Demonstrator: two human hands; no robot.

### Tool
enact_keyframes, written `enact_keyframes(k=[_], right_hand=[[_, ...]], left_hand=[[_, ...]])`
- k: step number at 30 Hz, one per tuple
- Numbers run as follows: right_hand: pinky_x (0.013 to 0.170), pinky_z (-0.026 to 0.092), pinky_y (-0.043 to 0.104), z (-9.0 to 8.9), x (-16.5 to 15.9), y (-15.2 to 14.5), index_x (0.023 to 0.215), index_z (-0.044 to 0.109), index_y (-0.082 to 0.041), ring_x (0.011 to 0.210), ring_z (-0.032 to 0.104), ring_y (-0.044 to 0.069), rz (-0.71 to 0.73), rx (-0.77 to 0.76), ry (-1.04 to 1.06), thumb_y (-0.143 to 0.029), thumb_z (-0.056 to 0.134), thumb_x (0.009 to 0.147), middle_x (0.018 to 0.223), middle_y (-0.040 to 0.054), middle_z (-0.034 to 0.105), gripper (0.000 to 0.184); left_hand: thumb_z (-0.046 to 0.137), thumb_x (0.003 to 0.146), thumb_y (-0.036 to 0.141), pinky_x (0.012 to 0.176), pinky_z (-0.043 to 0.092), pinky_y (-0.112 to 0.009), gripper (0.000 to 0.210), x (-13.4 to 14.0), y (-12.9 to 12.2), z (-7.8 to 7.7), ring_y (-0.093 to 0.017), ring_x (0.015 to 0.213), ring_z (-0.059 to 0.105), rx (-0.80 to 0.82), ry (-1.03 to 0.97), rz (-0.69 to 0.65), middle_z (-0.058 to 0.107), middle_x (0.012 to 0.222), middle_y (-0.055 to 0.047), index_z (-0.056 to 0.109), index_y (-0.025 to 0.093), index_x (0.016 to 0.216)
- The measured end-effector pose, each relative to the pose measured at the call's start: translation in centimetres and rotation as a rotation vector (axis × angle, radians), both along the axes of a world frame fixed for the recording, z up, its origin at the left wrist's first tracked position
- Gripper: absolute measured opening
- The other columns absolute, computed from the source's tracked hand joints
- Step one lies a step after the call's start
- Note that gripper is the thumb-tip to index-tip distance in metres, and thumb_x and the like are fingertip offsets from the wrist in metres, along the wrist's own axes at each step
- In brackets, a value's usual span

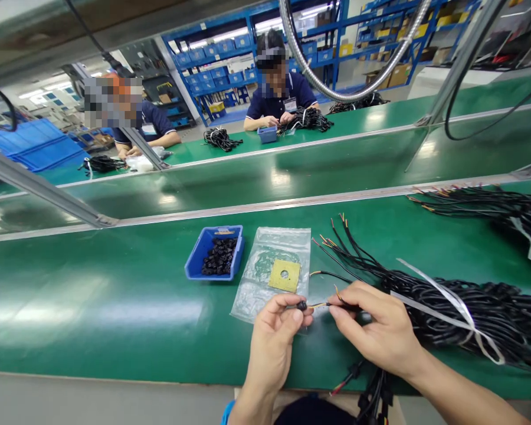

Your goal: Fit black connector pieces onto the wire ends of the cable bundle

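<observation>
Near the lower right corner of the clear plastic zip bag (265,248), the left hand (275,336) pinches a small rounded black part (301,305) between thumb and fingertips. Just right of that corner, the right hand (376,327) pinches a thin black-sheathed cable close to its stripped end, where a fine yellowish wire (321,304) runs across to the part. Gripping so near the end probably steadies the limp wire, and facing the fingertips inward likely gives fine control. Another wire tip (337,291) sticks up beside the right hand's fingers, apart from the part; whether the bridging wire enters the part is too small to tell.

The square yellow sponge pad with a round hole (278,277) lies over the bag, perhaps so it is within easy reach; whether it is on top or inside, I cannot tell. Left of the bag, the blue plastic bin (199,254) gathers similar black pieces (221,257), presumably so they do not scatter on the green desk (92,313). Right of the bag, a white strip tie (470,324) binds the black cable bundle (500,301), its loose coloured ends fanned toward the bag, seemingly handy for the right hand.
</observation>
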State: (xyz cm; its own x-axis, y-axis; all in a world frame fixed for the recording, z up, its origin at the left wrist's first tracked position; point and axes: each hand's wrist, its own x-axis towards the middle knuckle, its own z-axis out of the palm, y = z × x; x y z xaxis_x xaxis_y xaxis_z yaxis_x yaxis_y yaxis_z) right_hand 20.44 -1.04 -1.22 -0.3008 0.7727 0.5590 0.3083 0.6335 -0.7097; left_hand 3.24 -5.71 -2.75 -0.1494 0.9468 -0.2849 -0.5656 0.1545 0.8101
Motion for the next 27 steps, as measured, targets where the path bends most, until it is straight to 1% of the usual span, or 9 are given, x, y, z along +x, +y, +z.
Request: enact_keyframes(k=[4,11,15,20,27], right_hand=[[0.050,0.048,0.021,-0.1,-0.1,0.1,0.084,0.066,-0.018,0.056,0.059,0.011,0.001,0.005,0.001,-0.013,0.061,0.085,0.068,0.0006,0.063,0.008],[0.050,0.047,0.021,0.1,-0.2,0.1,0.084,0.067,-0.018,0.055,0.057,0.010,0.005,0.021,0.008,-0.011,0.060,0.085,0.065,0.0002,0.063,0.010],[0.050,0.046,0.022,0.3,-0.2,0.2,0.083,0.066,-0.018,0.055,0.057,0.011,0.014,0.048,0.001,-0.010,0.059,0.085,0.064,0.0000,0.062,0.011],[0.049,0.045,0.022,0.5,-0.1,0.2,0.080,0.066,-0.019,0.053,0.056,0.011,0.039,0.044,-0.019,-0.011,0.058,0.085,0.062,0.0000,0.061,0.012],[0.051,0.045,0.022,0.5,0.2,0.1,0.081,0.066,-0.018,0.054,0.056,0.011,0.094,0.005,-0.022,-0.012,0.056,0.085,0.064,0.0004,0.062,0.012]], left_hand=[[0.092,0.060,0.026,0.068,0.058,-0.017,0.029,0.2,0.4,0.3,-0.012,0.071,0.073,-0.029,-0.069,-0.010,0.076,0.075,-0.002,0.076,0.016,0.082],[0.092,0.061,0.025,0.068,0.059,-0.016,0.026,-0.2,0.2,0.3,-0.012,0.070,0.074,-0.018,-0.081,-0.028,0.077,0.076,-0.002,0.078,0.018,0.081],[0.092,0.061,0.027,0.066,0.059,-0.017,0.026,-0.2,0.4,0.1,-0.014,0.070,0.074,0.010,-0.041,-0.008,0.076,0.076,-0.003,0.079,0.018,0.081],[0.090,0.063,0.026,0.067,0.061,-0.023,0.022,-0.4,0.5,-0.5,-0.016,0.071,0.073,0.082,0.105,0.013,0.073,0.082,-0.003,0.080,0.019,0.081],[0.088,0.065,0.030,0.069,0.062,-0.026,0.023,-0.4,0.6,-1.1,-0.016,0.074,0.072,0.066,0.155,0.009,0.072,0.086,-0.003,0.081,0.021,0.085]])
